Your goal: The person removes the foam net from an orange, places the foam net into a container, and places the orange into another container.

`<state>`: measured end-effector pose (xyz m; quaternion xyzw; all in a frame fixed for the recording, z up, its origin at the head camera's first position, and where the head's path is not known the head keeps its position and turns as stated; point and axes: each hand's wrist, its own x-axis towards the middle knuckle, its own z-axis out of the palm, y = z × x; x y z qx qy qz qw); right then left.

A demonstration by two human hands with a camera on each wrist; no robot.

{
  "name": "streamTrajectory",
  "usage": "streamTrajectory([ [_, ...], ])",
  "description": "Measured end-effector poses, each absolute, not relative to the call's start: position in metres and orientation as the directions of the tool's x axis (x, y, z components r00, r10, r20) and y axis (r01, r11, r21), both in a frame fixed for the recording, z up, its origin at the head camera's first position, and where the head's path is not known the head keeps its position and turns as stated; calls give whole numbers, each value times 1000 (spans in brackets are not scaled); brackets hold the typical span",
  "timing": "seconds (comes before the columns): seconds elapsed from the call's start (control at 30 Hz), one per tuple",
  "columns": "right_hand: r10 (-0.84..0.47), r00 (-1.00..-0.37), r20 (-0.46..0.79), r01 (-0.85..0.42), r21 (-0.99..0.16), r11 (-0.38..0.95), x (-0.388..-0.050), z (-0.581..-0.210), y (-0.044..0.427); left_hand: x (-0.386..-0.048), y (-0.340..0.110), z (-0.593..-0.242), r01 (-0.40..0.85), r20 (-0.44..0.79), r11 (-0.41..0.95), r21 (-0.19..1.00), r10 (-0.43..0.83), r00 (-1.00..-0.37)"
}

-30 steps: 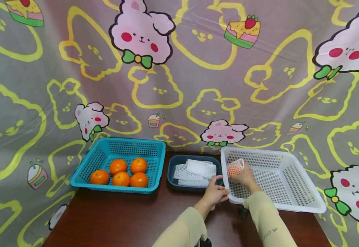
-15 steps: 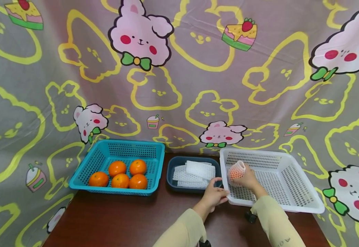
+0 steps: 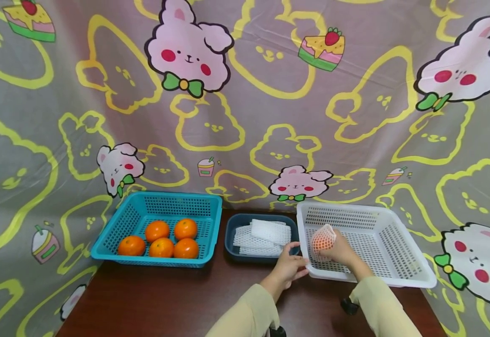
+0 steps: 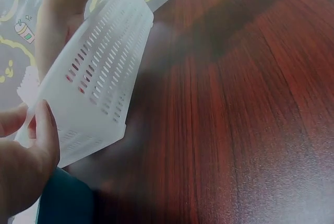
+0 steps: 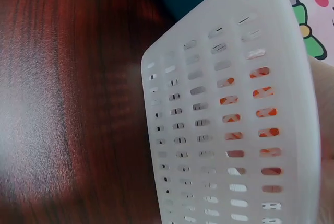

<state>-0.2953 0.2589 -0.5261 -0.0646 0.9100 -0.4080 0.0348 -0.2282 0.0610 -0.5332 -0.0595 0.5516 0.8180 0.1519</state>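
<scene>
Inside the left end of the white slotted basket [image 3: 411, 282], my right hand [image 3: 342, 250] grips an orange [image 3: 324, 238] wrapped in a white foam net. The net's open end points up. My left hand [image 3: 288, 270] pinches the basket's front left rim; in the left wrist view the thumb of the left hand [image 4: 26, 166] lies outside the basket wall [image 4: 99, 62], fingers on the other side. Through the slots of the basket wall [image 5: 219, 125] in the right wrist view, bits of orange show. The right fingertips are hidden behind the orange and net.
A dark blue tray [image 3: 245, 258] with several white foam nets [image 3: 271, 231] stands left of the white basket. Farther left, a turquoise basket [image 3: 152, 262] holds several bare oranges [image 3: 157, 231]. A patterned cloth [image 3: 228, 117] hangs behind the brown table [image 3: 177, 299].
My right hand has moved a little right and toward the front inside the white basket, carrying the netted orange. The left hand stays at the rim. The head view has shifted slightly.
</scene>
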Motion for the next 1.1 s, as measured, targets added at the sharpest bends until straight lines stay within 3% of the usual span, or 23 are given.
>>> streamTrajectory([
  [0.3,-173,-984,35,-134,-788,601,-282,-518,262,-229,59,-532,-324,-273,-333,885,191,-943],
  [0.63,-191,-977,98,-187,-826,532,-270,-493,263,-236,50,-524,-266,-232,-221,938,171,-958],
  [1.1,-245,-956,164,-264,-845,465,-256,-462,249,-240,30,-523,-246,-212,-125,961,236,-948],
])
